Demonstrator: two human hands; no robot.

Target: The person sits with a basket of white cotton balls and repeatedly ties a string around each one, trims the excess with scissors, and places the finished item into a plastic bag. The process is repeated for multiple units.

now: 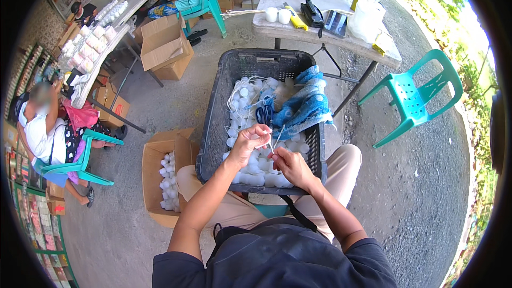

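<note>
Left hand (248, 143) and right hand (294, 169) pinch string (272, 146) toward the near edge of the basket (209, 136), where slack could tangle among white pieces (257, 177).

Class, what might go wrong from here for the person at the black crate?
The pale strand at the left hand and right hand might snag among the loose white cords in the black crate. The blue cloth, overhanging the crate's right rim, could slip. The open cardboard box sits by the left knee; a shifting leg might tip it.
</note>
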